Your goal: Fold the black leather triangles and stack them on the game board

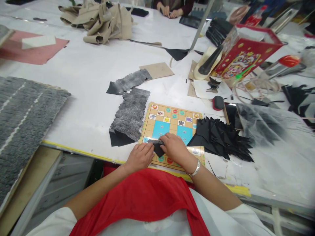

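A small black pointed piece (159,150) with a speckled grey folded strip along its top lies on a colourful game board (147,126). My left hand (140,154) presses its closed fingers on the piece's left side. From the right, my right hand (175,148) has its fingers bent down onto the upper right edge. The fingertips hide part of the piece. Left of the board runs an overlapping row of grey-backed pieces (130,114), with a second, shorter row (129,81) behind it. A fanned heap of black pointed pieces (221,139) overlaps the board's right side.
A red box (248,54), a small black-and-red case (218,103) and clear plastic film (263,124) are at right. Grey ribbed material (27,121) lies at left. Beige pieces (103,23) are heaped at the back, near another person's hands (169,12).
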A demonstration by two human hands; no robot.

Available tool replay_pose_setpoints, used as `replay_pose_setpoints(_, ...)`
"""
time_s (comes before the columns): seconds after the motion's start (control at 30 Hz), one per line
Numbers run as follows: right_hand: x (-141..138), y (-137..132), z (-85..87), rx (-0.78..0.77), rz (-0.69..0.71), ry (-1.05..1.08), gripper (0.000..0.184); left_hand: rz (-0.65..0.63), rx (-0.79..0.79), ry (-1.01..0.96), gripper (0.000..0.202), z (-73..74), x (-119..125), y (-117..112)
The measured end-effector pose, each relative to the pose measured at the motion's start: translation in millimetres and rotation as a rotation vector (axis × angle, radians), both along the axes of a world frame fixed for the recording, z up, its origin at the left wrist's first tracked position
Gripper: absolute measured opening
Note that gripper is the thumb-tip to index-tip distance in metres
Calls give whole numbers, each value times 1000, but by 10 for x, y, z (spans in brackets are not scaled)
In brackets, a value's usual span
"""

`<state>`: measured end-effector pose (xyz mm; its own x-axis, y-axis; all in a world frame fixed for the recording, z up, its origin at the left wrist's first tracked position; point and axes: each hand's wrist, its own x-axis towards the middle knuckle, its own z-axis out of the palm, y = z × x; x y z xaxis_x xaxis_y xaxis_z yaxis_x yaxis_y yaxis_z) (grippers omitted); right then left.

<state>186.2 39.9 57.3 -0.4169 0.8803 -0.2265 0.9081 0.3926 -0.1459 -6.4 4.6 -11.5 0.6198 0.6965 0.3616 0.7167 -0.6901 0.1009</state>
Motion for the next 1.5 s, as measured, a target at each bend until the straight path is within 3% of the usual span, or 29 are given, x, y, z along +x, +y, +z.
replay_pose_setpoints(0.27,-82,32,42,-22,-13,-66,32,23,39,54,32,3,-15,-16)
replay_pose_setpoints(0.47,-161,2,-82,42,-3,-30,21,52,88,12,31,23,-32,-11)
replay_pose_setpoints(0.77,-1,-15,-191,30,58,191,19,35,90,15,32,30,-61,-9)
replay_pose_setpoints(0.93,1,-54,-269,110,108,191,21,37,66,3,34,9,-72,-15)
replay_pose_setpoints(1.23,77,-149,-428,281,239,372,25,29,-11,-37,32,65,-91,30)
replay_pose_setpoints(1.5,88,-195,-492,338,280,335,23,64,-18,-42,32,78,-91,46)
